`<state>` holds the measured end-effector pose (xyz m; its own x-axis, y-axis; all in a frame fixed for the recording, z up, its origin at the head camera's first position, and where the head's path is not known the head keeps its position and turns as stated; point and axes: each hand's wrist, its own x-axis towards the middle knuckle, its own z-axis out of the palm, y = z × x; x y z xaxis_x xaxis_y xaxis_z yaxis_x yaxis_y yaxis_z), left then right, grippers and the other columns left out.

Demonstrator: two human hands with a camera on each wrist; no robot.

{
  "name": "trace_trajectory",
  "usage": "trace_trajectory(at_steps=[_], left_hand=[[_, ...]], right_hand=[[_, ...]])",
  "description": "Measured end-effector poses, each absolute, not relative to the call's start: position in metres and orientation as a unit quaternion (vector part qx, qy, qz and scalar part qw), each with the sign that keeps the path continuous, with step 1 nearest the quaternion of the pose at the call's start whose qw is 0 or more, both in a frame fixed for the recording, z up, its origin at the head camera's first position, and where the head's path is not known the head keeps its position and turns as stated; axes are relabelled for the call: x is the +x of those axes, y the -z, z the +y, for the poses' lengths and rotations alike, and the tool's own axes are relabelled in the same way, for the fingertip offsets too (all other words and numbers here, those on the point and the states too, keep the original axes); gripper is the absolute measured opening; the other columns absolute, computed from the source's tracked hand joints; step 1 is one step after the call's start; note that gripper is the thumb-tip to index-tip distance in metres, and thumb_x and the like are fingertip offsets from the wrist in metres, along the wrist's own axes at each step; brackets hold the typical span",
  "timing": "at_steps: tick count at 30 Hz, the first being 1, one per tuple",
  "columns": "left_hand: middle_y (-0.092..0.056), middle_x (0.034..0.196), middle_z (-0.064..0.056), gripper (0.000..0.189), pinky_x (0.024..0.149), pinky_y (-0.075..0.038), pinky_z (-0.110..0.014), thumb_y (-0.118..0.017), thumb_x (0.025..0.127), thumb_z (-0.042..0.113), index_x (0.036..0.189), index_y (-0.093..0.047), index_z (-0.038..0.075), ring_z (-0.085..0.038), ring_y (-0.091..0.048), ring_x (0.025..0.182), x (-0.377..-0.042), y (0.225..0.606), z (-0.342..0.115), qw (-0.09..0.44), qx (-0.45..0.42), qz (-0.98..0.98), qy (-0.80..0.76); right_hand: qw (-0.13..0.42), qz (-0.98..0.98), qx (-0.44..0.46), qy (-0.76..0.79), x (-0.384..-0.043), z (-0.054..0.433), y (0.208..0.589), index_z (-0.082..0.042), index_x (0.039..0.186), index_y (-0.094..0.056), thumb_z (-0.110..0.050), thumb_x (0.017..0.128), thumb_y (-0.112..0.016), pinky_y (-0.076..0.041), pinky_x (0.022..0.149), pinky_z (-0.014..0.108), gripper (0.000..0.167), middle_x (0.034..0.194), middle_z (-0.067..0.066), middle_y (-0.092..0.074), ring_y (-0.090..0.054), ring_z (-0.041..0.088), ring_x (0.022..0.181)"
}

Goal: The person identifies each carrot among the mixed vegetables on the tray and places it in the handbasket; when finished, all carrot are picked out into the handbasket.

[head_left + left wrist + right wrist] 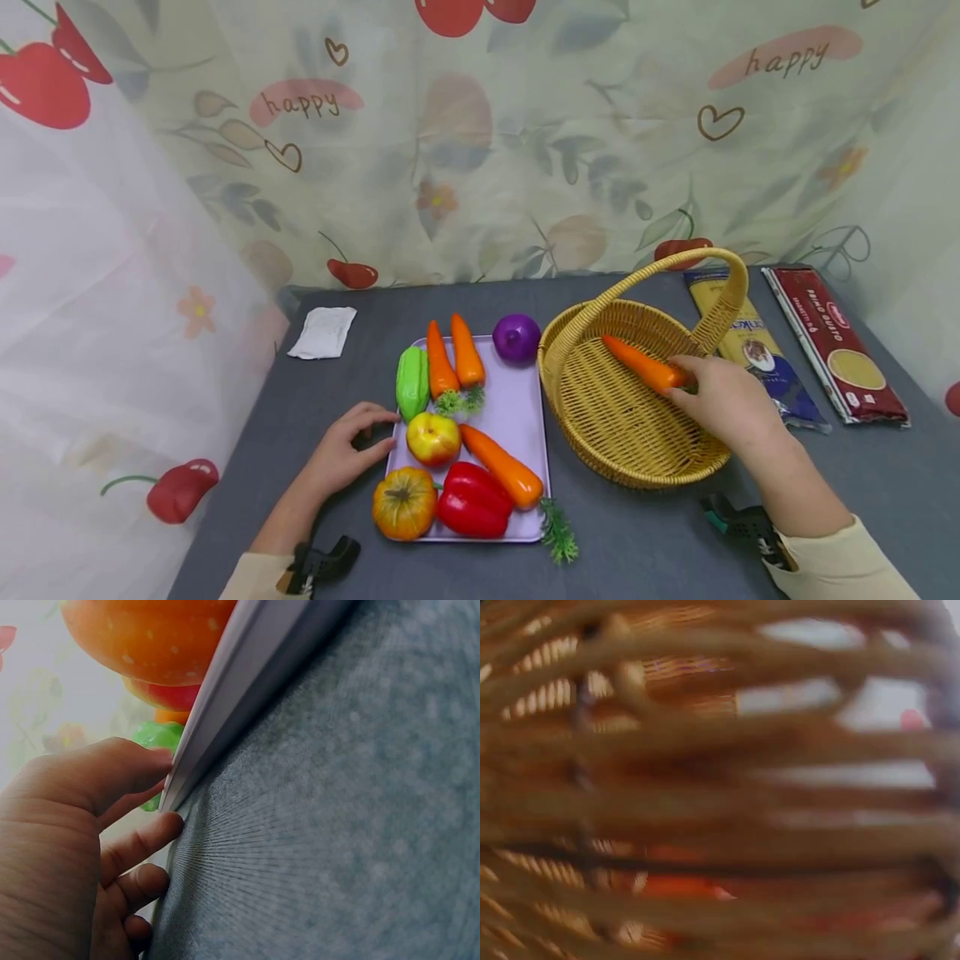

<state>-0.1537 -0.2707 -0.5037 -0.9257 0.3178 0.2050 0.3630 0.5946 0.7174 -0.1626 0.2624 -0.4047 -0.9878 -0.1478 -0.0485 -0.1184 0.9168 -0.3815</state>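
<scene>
In the head view my right hand [727,404] reaches inside a wicker basket [611,417] and grips an orange carrot [633,360] near its leafy end. The basket's weave [705,802] fills the right wrist view and mostly hides that hand. My left hand [348,450] is at the left edge of a lilac tray [521,408], fingertips touching its rim [196,742]. The tray bears a green vegetable [412,382], several more carrots [501,467], a yellow-red apple-like fruit [433,439], a small pumpkin [405,503], a red bell pepper [474,502] and a purple onion [517,338].
Behind and right of the basket lie a blue-yellow pasta packet [757,350] and a red spaghetti packet [836,342]. A folded white tissue [323,332] is at the back left of the grey tabletop [300,392]. The basket's handle [667,262] arches upward. A printed curtain [480,167] hangs behind.
</scene>
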Motion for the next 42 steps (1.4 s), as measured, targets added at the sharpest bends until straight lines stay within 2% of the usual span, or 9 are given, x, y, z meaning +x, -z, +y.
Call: trace_trajectory(at_steps=[4,9,15,19,25,30,34,39,42], left_hand=[[-0.064,0.114,0.003,0.030,0.079,-0.046,-0.031,-0.081,0.090,0.019,0.120,-0.074,0.020,-0.019,-0.052,0.094,-0.154,0.504,-0.271,0.029,-0.190,-0.892,0.409],[-0.064,0.114,0.003,0.030,0.080,-0.046,-0.032,-0.081,0.090,0.020,0.120,-0.074,0.021,-0.020,-0.053,0.094,-0.154,0.506,-0.271,0.028,-0.188,-0.892,0.411],[-0.063,0.115,0.002,0.031,0.080,-0.046,-0.032,-0.081,0.091,0.020,0.120,-0.073,0.020,-0.020,-0.052,0.094,-0.154,0.506,-0.271,0.023,-0.184,-0.892,0.413],[-0.064,0.115,0.001,0.031,0.079,-0.045,-0.032,-0.081,0.090,0.019,0.120,-0.074,0.019,-0.020,-0.052,0.093,-0.157,0.502,-0.270,0.029,-0.191,-0.889,0.415],[-0.064,0.115,0.001,0.032,0.078,-0.045,-0.031,-0.082,0.090,0.019,0.121,-0.074,0.017,-0.020,-0.052,0.093,-0.157,0.498,-0.271,0.030,-0.192,-0.893,0.405],[-0.063,0.116,0.002,0.032,0.079,-0.045,-0.032,-0.082,0.090,0.022,0.121,-0.074,0.020,-0.020,-0.052,0.093,-0.157,0.500,-0.271,0.025,-0.186,-0.894,0.406],[-0.063,0.115,0.002,0.031,0.079,-0.045,-0.031,-0.081,0.090,0.022,0.121,-0.074,0.020,-0.020,-0.052,0.093,-0.155,0.502,-0.271,0.027,-0.190,-0.893,0.408],[-0.064,0.115,0.002,0.032,0.079,-0.046,-0.031,-0.082,0.090,0.020,0.120,-0.074,0.020,-0.020,-0.053,0.092,-0.153,0.504,-0.271,0.027,-0.194,-0.894,0.404],[-0.064,0.115,0.003,0.032,0.079,-0.047,-0.032,-0.082,0.090,0.021,0.121,-0.073,0.020,-0.020,-0.053,0.092,-0.153,0.503,-0.271,0.028,-0.195,-0.895,0.401]], right_hand=[[0.021,0.982,-0.081,0.168,-0.166,0.256,0.411,0.005,0.132,-0.064,-0.028,0.095,-0.073,-0.051,0.075,0.055,0.050,0.108,0.024,-0.069,-0.062,0.035,0.089],[0.006,0.981,-0.092,0.168,-0.167,0.250,0.415,0.005,0.123,-0.069,-0.023,0.093,-0.075,-0.050,0.076,0.054,0.041,0.102,0.020,-0.069,-0.060,0.033,0.088],[0.010,0.977,-0.101,0.189,-0.160,0.247,0.397,0.005,0.133,-0.063,-0.029,0.097,-0.071,-0.049,0.086,0.060,0.050,0.118,0.027,-0.064,-0.061,0.041,0.102],[0.013,0.972,-0.092,0.217,-0.153,0.243,0.375,0.001,0.136,-0.062,-0.033,0.098,-0.069,-0.049,0.087,0.060,0.052,0.123,0.024,-0.065,-0.061,0.040,0.107],[0.004,0.966,-0.065,0.248,-0.137,0.236,0.344,-0.007,0.142,-0.059,-0.054,0.099,-0.062,-0.050,0.083,0.056,0.064,0.115,0.015,-0.069,-0.063,0.034,0.104],[-0.042,0.958,-0.058,0.277,-0.116,0.230,0.326,-0.010,0.140,-0.061,-0.053,0.100,-0.061,-0.049,0.082,0.055,0.059,0.110,0.008,-0.069,-0.063,0.032,0.103],[-0.092,0.948,-0.077,0.293,-0.099,0.220,0.321,-0.013,0.135,-0.066,-0.042,0.099,-0.068,-0.051,0.079,0.047,0.046,0.104,0.001,-0.069,-0.064,0.025,0.095],[-0.164,0.930,-0.118,0.307,-0.079,0.201,0.319,-0.017,0.125,-0.072,-0.024,0.094,-0.078,-0.049,0.076,0.017,0.032,0.097,-0.007,-0.068,-0.063,0.012,0.085],[-0.199,0.912,-0.148,0.327,-0.068,0.188,0.318,-0.019,0.120,-0.074,-0.015,0.089,-0.082,-0.045,0.075,0.007,0.032,0.097,-0.011,-0.068,-0.061,0.005,0.082]])
